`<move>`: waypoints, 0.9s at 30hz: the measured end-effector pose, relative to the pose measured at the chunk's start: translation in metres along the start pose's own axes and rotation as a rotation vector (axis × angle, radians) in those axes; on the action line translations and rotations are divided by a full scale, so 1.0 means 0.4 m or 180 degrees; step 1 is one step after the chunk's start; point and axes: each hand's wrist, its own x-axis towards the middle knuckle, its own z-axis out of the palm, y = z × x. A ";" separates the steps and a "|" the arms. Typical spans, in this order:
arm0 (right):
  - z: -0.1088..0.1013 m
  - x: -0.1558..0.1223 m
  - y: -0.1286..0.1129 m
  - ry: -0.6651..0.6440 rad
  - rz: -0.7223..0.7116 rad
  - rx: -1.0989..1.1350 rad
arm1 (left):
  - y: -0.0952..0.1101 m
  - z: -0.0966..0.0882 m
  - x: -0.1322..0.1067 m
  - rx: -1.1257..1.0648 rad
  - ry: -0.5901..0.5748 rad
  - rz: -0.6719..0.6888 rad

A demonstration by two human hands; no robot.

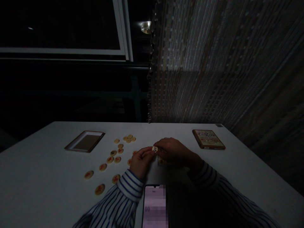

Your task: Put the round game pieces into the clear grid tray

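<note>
Both my hands meet over the middle of a white table in dim light. My left hand and my right hand pinch one round wooden game piece between their fingertips; it bears a dark mark on its face. Both hands are closed on it. Several similar round pieces with red marks lie scattered on the table to the left of my left hand, and more lie in a small cluster farther back. Another piece shows faintly under my right hand.
An empty shallow box tray lies at the back left. A printed box lid lies at the back right. A lit phone rests at the near edge between my striped sleeves. A patterned curtain hangs behind the table.
</note>
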 end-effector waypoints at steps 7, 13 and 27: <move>-0.029 -0.012 0.021 0.0117 0.0239 -0.0238 | 0.019 0.021 -0.012 0.0705 0.0309 0.0236; -0.054 -0.033 0.059 0.0186 0.0645 -0.0401 | -0.017 0.019 -0.018 0.1648 0.0005 0.0626; -0.044 -0.052 0.115 -0.0425 0.1222 -0.0809 | -0.036 0.013 -0.021 0.2590 -0.0375 0.1228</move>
